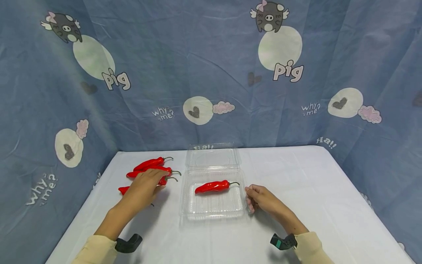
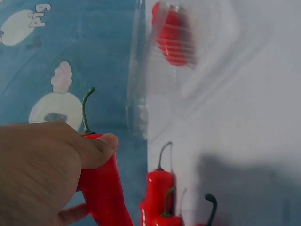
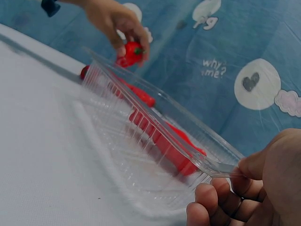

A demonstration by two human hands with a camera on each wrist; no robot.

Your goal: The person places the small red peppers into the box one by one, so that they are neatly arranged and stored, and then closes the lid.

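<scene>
My left hand grips a red chili pepper near its stem end, thumb against its side, above the left part of the table. Other red chili peppers lie close by, partly hidden behind that hand. At the middle of the table stands a clear plastic clamshell box with its lid folded back. One red chili pepper lies inside, its green stem toward the right. My right hand pinches the box's right rim between thumb and fingers, seen closely in the right wrist view.
The white-covered table meets a blue printed curtain along its back edge. More of this curtain hangs at the left and right sides. Dark bands sit on both wrists, near the cream sleeves.
</scene>
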